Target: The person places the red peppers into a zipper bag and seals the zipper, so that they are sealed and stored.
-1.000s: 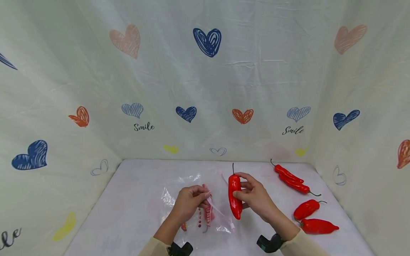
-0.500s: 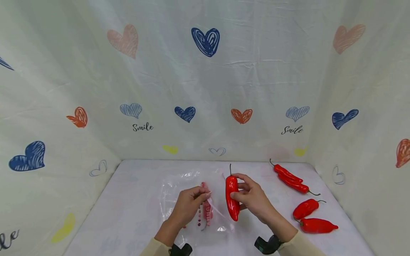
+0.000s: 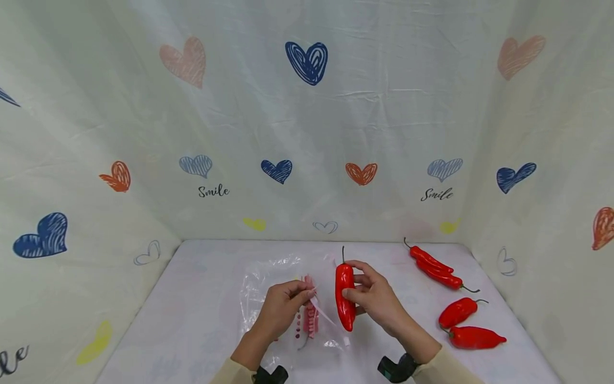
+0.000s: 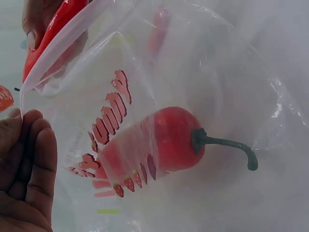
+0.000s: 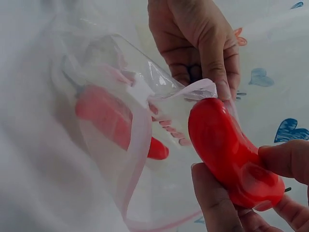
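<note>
My left hand (image 3: 280,308) pinches the pale pink top edge of a clear plastic zip bag (image 3: 251,282), printed with red lettering. Through the film in the left wrist view, a red pepper (image 4: 176,137) with a dark green stem lies inside the bag. My right hand (image 3: 381,298) grips another glossy red pepper (image 3: 344,297), thumb on its near side, stem pointing up in the head view. In the right wrist view this held pepper (image 5: 227,150) is right at the bag's open mouth, its blunt end close to my left fingers (image 5: 222,87).
On the right of the white table (image 3: 201,298) lie several more red peppers: two slim ones (image 3: 434,269) side by side near the back, a plump one (image 3: 458,313) and a longer one (image 3: 477,338) nearer me. A heart-printed curtain (image 3: 307,128) encloses the table's back and sides.
My right hand has shifted slightly left with its pepper, closer to the bag's mouth. The left hand keeps its pinch on the bag's edge and has barely moved.
</note>
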The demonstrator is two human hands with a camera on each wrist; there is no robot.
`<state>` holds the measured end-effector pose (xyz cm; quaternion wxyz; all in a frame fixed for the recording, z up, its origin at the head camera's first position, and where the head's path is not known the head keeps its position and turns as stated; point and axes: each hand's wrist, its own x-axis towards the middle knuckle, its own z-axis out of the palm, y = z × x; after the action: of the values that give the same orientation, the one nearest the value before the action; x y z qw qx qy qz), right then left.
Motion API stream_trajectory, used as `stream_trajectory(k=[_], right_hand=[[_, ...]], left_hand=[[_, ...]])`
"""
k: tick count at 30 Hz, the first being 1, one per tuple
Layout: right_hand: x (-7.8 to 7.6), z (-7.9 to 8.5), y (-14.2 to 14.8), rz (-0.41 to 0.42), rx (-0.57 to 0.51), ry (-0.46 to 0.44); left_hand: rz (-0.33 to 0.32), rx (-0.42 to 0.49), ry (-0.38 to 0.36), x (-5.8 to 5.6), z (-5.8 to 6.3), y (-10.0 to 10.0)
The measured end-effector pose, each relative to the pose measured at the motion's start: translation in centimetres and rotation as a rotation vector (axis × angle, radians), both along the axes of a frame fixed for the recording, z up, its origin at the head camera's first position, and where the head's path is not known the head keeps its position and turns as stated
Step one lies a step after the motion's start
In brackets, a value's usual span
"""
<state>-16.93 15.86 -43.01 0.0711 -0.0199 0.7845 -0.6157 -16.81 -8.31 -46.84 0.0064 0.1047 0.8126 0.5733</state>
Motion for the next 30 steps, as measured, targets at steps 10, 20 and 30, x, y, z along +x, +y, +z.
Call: stream_trajectory(k=[10,20,30], right_hand=[[0.3,-1.1,-1.4,-0.051,0.036,0.057],[0.9,-2.0,-2.7,0.035,0.1,0.084],[0.0,-2.2,-2.4,0.096,0.276,0.074]], left_hand=[[0.001,0.029,-0.011,0.1,0.0,0.3],[-0.006,0.12,0.006,0.3,0.6,0.9],[-0.031,0.232,-0.028,0.9,1.9,1.0]])
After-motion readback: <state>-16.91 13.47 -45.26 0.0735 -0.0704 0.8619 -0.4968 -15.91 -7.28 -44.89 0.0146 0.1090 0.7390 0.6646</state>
